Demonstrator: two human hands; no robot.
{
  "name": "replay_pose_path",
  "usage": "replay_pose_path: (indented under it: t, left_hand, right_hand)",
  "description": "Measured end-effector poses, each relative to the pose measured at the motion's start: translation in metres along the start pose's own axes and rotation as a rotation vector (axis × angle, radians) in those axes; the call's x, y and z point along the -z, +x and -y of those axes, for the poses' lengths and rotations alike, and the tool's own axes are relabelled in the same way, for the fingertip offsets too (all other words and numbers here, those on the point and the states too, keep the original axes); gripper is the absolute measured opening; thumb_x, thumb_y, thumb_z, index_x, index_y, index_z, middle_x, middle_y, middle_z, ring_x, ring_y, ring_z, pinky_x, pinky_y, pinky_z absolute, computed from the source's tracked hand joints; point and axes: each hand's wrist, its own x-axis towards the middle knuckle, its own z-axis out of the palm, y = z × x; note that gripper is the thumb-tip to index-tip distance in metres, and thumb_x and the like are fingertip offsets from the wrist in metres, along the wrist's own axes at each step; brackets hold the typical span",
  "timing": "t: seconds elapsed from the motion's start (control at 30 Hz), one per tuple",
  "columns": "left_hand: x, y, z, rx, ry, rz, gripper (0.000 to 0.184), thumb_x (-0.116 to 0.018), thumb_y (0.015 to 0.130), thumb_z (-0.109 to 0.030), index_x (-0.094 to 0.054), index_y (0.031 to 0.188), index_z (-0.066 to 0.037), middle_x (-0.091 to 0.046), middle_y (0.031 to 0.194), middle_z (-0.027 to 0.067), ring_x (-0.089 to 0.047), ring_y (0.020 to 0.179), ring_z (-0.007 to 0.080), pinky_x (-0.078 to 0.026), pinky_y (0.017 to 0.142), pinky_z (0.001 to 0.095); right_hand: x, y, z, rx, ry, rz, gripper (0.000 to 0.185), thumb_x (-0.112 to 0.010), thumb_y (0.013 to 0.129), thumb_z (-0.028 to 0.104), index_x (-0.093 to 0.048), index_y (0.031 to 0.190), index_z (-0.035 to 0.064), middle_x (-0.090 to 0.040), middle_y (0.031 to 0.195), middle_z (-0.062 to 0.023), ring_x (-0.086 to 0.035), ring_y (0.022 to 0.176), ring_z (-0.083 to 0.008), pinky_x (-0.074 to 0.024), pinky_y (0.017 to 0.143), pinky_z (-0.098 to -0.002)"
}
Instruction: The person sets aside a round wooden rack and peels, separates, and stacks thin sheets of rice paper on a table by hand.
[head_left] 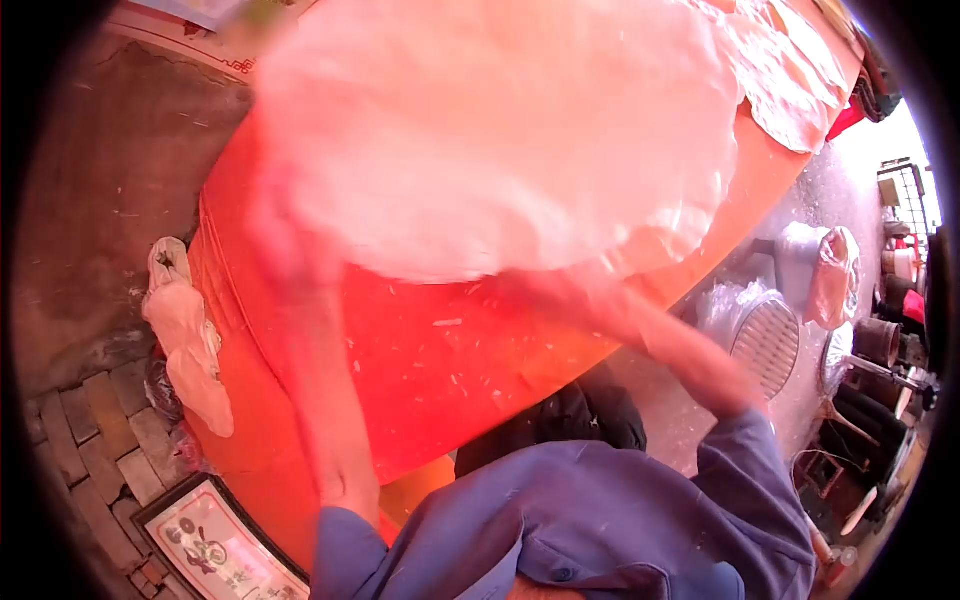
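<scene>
A large, pale, thin sheet (500,140) with an uneven rounded edge lies over a red-covered table (430,360). I cannot make out whether it is cloth or another soft material. My left hand (290,235) is at the sheet's near left edge, smeared by motion, so its fingers do not show clearly. Reaching across from the right, my right hand (535,290) meets the near edge of the sheet. Its fingers are blurred and partly hidden there. Small pale scraps (447,322) are scattered over the red cover between my forearms.
Wrinkled, shiny sheeting (790,80) lies at the far right table corner. A pale cloth-like bundle (185,330) hangs on the left edge. A framed picture (220,540) stands at lower left. On the right floor are a plastic-wrapped round item (765,345) and assorted clutter (880,400).
</scene>
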Motion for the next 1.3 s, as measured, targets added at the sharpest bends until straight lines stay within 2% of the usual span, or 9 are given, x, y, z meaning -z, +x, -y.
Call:
replay_pose_path:
  t: [0.07, 0.2, 0.4, 0.57, 0.67, 0.8, 0.93, 1.2, 1.3]
  left_hand:
    - [0.025, -0.004, 0.083, 0.127, 0.223, -0.071, 0.015, -0.048, 0.096, -0.016, -0.057, 0.086, -0.009, -0.052, 0.079, -0.0016, -0.049, 0.066, 0.0078, -0.041, 0.054, 0.022]
    - [0.051, -0.045, 0.169, 0.362, 0.326, -0.1, 0.024, -0.056, 0.095, -0.026, -0.062, 0.103, -0.005, -0.066, 0.092, 0.0062, -0.064, 0.075, 0.0127, -0.052, 0.06, 0.0253]
    - [0.14, -0.089, 0.157, 0.028, 1.08, -0.37, 0.045, -0.057, 0.093, -0.029, -0.053, 0.122, 0.005, -0.061, 0.113, 0.0148, -0.061, 0.103, 0.0285, -0.05, 0.088, 0.0391]
    - [0.201, -0.109, 0.18, -0.336, 1.763, -0.373, 0.05, -0.051, 0.092, -0.022, -0.044, 0.133, 0.007, -0.041, 0.14, 0.0242, -0.038, 0.13, 0.0392, -0.03, 0.108, 0.0462]
    - [0.19, -0.103, 0.18, -0.204, 1.613, -0.467, 0.049, -0.049, 0.092, -0.02, -0.044, 0.132, 0.007, -0.04, 0.141, 0.0237, -0.037, 0.131, 0.0392, -0.028, 0.11, 0.0468]
    - [0.201, -0.103, 0.18, -0.242, 1.626, -0.463, 0.048, -0.05, 0.092, -0.019, -0.045, 0.132, 0.007, -0.04, 0.141, 0.0242, -0.036, 0.132, 0.04, -0.028, 0.11, 0.0473]
    - [0.204, -0.102, 0.182, -0.284, 1.624, -0.429, 0.046, -0.051, 0.091, -0.017, -0.047, 0.13, 0.007, -0.043, 0.138, 0.0242, -0.038, 0.131, 0.04, -0.031, 0.108, 0.0474]
    - [0.203, -0.102, 0.185, -0.331, 1.611, -0.472, 0.042, -0.052, 0.092, -0.018, -0.05, 0.127, 0.006, -0.047, 0.134, 0.0249, -0.043, 0.127, 0.0411, -0.036, 0.105, 0.0481]
    - [0.21, -0.103, 0.192, -0.308, 1.667, -0.507, 0.041, -0.054, 0.091, -0.022, -0.055, 0.123, 0.003, -0.052, 0.129, 0.0242, -0.047, 0.122, 0.0411, -0.038, 0.103, 0.0489]
  right_hand:
    - [0.013, -0.018, 0.026, 0.058, 0.201, 0.084, 0.023, -0.065, 0.073, 0.02, -0.061, 0.093, 0.0083, -0.059, 0.089, -0.0098, -0.059, 0.086, -0.0295, -0.0475, 0.074, -0.044]
    - [0.08, 0.003, 0.013, 0.036, 0.092, -0.272, 0.017, -0.068, 0.072, 0.026, -0.06, 0.075, 0.0114, -0.058, 0.082, -0.0065, -0.058, 0.082, -0.0259, -0.0466, 0.071, -0.0426]
    - [0.048, 0.083, -0.13, -0.411, -0.368, -0.431, 0.067, -0.067, 0.078, 0.045, -0.048, 0.135, 0.0174, -0.048, 0.129, -0.0227, -0.041, 0.122, -0.0407, -0.032, 0.098, -0.0572]
    - [0.001, 0.115, -0.16, -0.486, -0.3, -0.257, 0.071, -0.059, 0.08, 0.057, -0.047, 0.136, 0.0139, -0.042, 0.136, -0.0265, -0.032, 0.13, -0.0461, -0.0243, 0.1, -0.067]
    - [0.086, 0.146, -0.123, -0.086, -0.309, -0.06, 0.065, -0.057, 0.081, 0.054, -0.051, 0.132, 0.0144, -0.047, 0.135, -0.0224, -0.039, 0.129, -0.0395, -0.0281, 0.103, -0.0594]
    - [0.011, 0.21, -0.19, -0.36, -0.403, -0.389, 0.072, -0.051, 0.083, 0.064, -0.049, 0.132, 0.0107, -0.044, 0.134, -0.0265, -0.031, 0.133, -0.0436, -0.0251, 0.101, -0.0653]
    - [-0.04, 0.228, -0.206, -0.48, -0.28, 0.064, 0.075, -0.044, 0.087, 0.063, -0.037, 0.144, 0.0149, -0.024, 0.151, -0.0252, -0.018, 0.142, -0.0401, -0.0152, 0.111, -0.0596]
    - [0.008, 0.223, -0.231, -0.391, -0.669, -0.362, 0.069, -0.043, 0.089, 0.062, -0.045, 0.139, 0.0143, -0.044, 0.137, -0.0238, -0.04, 0.128, -0.0402, -0.0315, 0.103, -0.0539]
    - [0.057, 0.223, -0.169, -0.498, -0.687, 0.283, 0.058, -0.04, 0.094, 0.054, -0.043, 0.14, 0.0182, -0.05, 0.131, -0.0207, -0.052, 0.118, -0.0326, -0.0412, 0.098, -0.0451]
